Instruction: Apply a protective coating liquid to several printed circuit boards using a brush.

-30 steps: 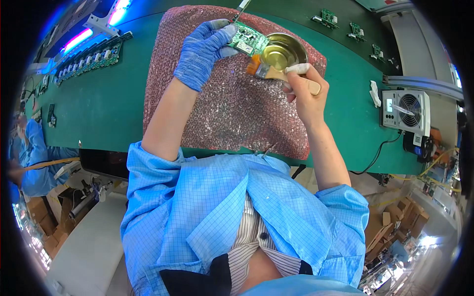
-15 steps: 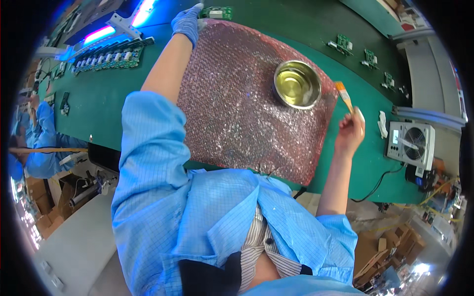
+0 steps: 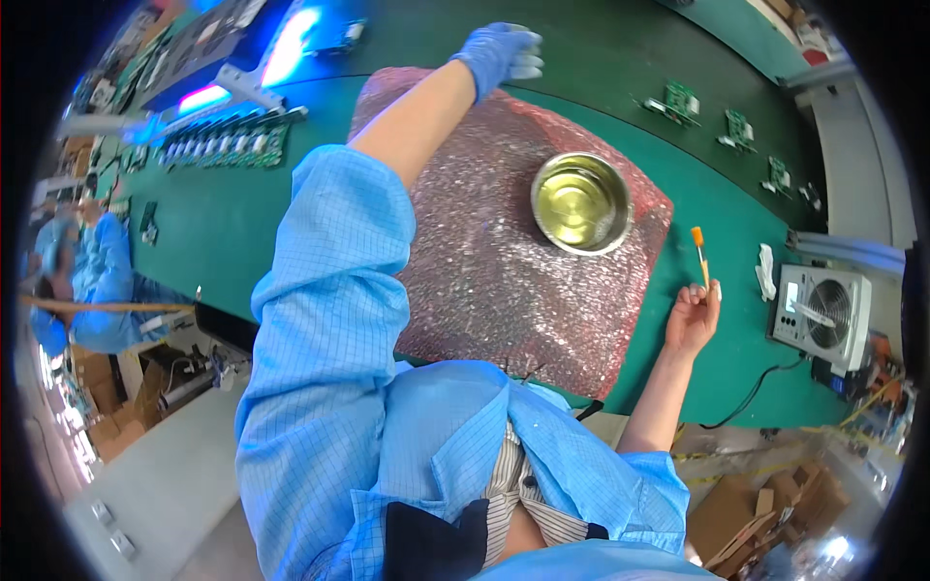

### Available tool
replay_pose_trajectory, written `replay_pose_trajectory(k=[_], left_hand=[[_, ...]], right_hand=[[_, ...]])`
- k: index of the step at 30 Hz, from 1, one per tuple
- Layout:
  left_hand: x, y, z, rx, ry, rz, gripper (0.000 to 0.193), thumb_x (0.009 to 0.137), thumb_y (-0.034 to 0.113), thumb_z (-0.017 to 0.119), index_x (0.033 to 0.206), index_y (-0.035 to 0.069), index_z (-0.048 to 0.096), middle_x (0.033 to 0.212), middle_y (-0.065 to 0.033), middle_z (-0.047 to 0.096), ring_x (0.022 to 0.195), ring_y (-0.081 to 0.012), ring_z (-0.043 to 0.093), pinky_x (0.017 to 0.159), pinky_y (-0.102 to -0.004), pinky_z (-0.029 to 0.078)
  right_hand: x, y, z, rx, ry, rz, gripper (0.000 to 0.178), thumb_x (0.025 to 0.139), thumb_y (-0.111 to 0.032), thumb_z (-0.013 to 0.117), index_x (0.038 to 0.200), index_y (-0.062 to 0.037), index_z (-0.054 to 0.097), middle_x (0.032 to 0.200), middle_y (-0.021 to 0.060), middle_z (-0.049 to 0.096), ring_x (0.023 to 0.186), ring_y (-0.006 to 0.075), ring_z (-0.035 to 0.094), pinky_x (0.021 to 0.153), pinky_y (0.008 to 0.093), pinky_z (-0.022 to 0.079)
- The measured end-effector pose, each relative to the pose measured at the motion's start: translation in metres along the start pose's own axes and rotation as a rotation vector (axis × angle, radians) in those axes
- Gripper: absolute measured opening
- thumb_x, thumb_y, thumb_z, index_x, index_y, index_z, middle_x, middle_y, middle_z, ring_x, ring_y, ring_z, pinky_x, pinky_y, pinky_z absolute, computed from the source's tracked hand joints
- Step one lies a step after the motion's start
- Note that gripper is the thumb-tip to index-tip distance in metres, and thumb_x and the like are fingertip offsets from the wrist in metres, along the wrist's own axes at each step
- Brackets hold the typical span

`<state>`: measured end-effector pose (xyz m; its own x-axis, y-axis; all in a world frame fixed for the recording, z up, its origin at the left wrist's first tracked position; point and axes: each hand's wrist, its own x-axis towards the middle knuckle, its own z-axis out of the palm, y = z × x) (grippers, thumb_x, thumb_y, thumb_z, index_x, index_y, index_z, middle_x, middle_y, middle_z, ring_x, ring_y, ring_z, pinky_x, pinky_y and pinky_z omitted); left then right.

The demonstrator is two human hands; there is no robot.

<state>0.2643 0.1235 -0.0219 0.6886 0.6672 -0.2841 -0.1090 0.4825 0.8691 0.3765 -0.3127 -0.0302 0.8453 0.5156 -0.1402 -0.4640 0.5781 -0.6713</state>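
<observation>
My left hand [image 3: 496, 58], in a blue glove with pale fingertips, reaches over the far edge of the pink bubble-wrap mat [image 3: 484, 252]. Its fingers stretch to the right with nothing in them. At the right, beside the mat, my bare right hand [image 3: 692, 321] pinches the handle of a small flat brush [image 3: 700, 254], orange-tipped and pointing up. On the mat's right part stands a round metal bowl [image 3: 626, 208] with clear yellowish liquid in it. Under the bluish-purple lamp at the far left lies a circuit board [image 3: 339, 37].
Several green circuit boards [image 3: 678, 105] lie on the dark strip at the far right. A long row of boards [image 3: 228, 145] sits at the left by the lamp [image 3: 291, 48]. A fan unit [image 3: 823, 312] and white tissue [image 3: 765, 273] are at the right. Another person [image 3: 102, 261] works at far left.
My left hand has moved right, away from the circuit board, which now lies farther left by the lamp. The brush has turned more upright in my right hand. The view has shifted slightly.
</observation>
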Motion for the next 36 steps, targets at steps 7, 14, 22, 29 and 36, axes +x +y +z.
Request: replay_pose_trajectory(k=[7,14,22,29,36], left_hand=[[-0.001,-0.037,0.156,0.405,-0.309,-0.273,0.058,0.070,0.019,0.064,0.117,0.003,0.034,0.091,-0.0175,0.051,0.067,-0.0239,0.057,0.053,-0.0348,0.053],[0.020,-0.055,0.177,0.679,-0.371,-0.231,0.050,0.073,0.025,0.062,0.115,0.007,0.042,0.089,-0.0085,0.052,0.064,-0.0129,0.053,0.051,-0.0257,0.051],[0.020,0.010,0.079,1.730,-0.095,0.297,0.021,0.067,0.019,0.061,0.083,0.007,0.055,0.076,-0.0124,0.059,0.064,-0.0286,0.058,0.058,-0.0344,0.047],[-0.007,0.044,0.013,1.611,0.668,0.181,0.023,0.069,0.024,0.055,0.083,0.006,0.059,0.089,-0.0143,0.059,0.086,-0.0289,0.056,0.073,-0.0386,0.044],[-0.027,0.037,-0.033,1.687,0.492,0.180,0.029,0.070,0.028,0.052,0.084,0.004,0.058,0.089,-0.0176,0.058,0.084,-0.0309,0.056,0.074,-0.0380,0.045]], right_hand=[[0.000,0.001,-0.001,0.090,-0.064,0.033,0.016,0.083,-0.012,0.045,0.094,-0.0015,0.049,0.068,0.0042,0.049,0.063,0.0111,0.042,0.057,0.0236,0.033],[-0.001,0.000,0.001,0.084,-0.059,0.079,0.015,0.084,-0.013,0.044,0.094,-0.0026,0.047,0.068,0.0031,0.049,0.063,0.0108,0.040,0.059,0.0238,0.034],[0.000,0.001,0.001,-0.048,0.005,0.038,0.019,0.085,-0.013,0.043,0.098,-0.0008,0.047,0.070,0.0043,0.047,0.064,0.0121,0.041,0.062,0.0248,0.035],[-0.001,0.017,0.055,-0.055,-0.079,0.103,0.021,0.082,-0.010,0.044,0.098,0.0015,0.047,0.068,0.0052,0.048,0.063,0.0127,0.041,0.061,0.0263,0.034],[-0.008,0.034,0.113,-0.682,-0.105,0.104,0.011,0.077,-0.007,0.052,0.084,0.0013,0.052,0.066,0.0056,0.053,0.053,0.0093,0.049,0.046,0.0196,0.038]])
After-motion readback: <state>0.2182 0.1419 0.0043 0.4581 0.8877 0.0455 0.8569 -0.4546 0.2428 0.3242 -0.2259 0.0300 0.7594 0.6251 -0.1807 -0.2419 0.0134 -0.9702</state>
